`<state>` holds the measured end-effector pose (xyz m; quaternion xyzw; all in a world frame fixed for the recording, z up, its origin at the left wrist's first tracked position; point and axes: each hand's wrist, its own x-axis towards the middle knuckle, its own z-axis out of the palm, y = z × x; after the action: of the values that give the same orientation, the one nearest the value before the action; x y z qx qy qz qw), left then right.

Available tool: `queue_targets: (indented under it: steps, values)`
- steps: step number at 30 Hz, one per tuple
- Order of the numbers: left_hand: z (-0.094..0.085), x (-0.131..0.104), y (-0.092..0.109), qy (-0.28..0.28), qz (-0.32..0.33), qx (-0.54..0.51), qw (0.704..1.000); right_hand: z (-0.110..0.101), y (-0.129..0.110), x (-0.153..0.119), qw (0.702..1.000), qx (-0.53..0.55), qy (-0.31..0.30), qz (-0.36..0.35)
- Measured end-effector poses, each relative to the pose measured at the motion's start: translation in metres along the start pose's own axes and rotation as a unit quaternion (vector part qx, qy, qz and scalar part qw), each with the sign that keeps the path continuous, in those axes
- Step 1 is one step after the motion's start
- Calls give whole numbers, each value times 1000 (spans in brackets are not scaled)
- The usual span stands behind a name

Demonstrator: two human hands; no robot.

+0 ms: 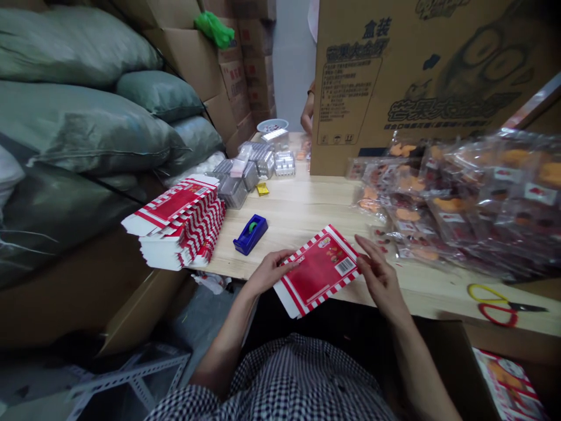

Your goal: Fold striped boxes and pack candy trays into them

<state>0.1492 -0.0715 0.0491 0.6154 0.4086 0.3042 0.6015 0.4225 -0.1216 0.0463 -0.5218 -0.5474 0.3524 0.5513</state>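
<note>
A flattened-looking red carton (322,272) with red-and-white striped edges and a barcode is held tilted over the table's front edge. My left hand (272,270) grips its left side, thumb on top and the other fingers partly hidden behind. At the carton's right end, the thumb and fingers of my right hand (380,278) pinch the edge, while the index finger is raised away from it. Beyond my left hand lies a blue tape dispenser (250,235) with a green core. A stack of similar folded cartons (184,219) stands to the left.
Clear plastic trays (236,181) and a small yellow packet (262,189) lie farther back. On the right are many bagged items (438,199) and scissors (504,305). A big cardboard box (421,88) partly hides another person's arm (308,111). Filled sacks (87,123) line the left.
</note>
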Motion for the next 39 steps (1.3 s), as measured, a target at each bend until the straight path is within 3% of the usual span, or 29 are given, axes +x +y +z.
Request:
queue_targets:
  steps: [2,4,7,12,15,17,21,24,27,31,34,39]
  values:
    - [-3,4,12,-15,10,17,1000,-13,-1,6,993,35,-97,54]
    - [-6,11,21,-34,19,64,997,-21,0,10,986,62,-119,100]
    - [-9,31,24,-53,22,147,988,-20,16,9,980,108,-55,155]
    - [-10,70,5,-103,44,177,978,-8,62,-6,948,216,50,228]
    - [-3,76,0,-124,84,180,972,-14,72,-15,942,231,60,237]
    - [2,71,3,-100,130,215,963,-22,69,-19,947,224,47,224]
    - [16,49,1,-31,253,360,898,-41,60,-22,951,239,43,190]
    - [29,37,-26,-28,317,439,840,-45,65,-23,950,254,20,182]
    - [41,29,-64,-21,321,490,810,-38,78,-26,965,186,1,182]
    - [49,22,-95,-26,284,513,810,-26,95,-30,994,-37,-50,94]
    - [50,22,-98,-33,272,489,828,-19,102,-32,969,-207,-129,39]
    - [50,29,-94,-54,267,473,838,-17,107,-19,922,-354,-155,32]
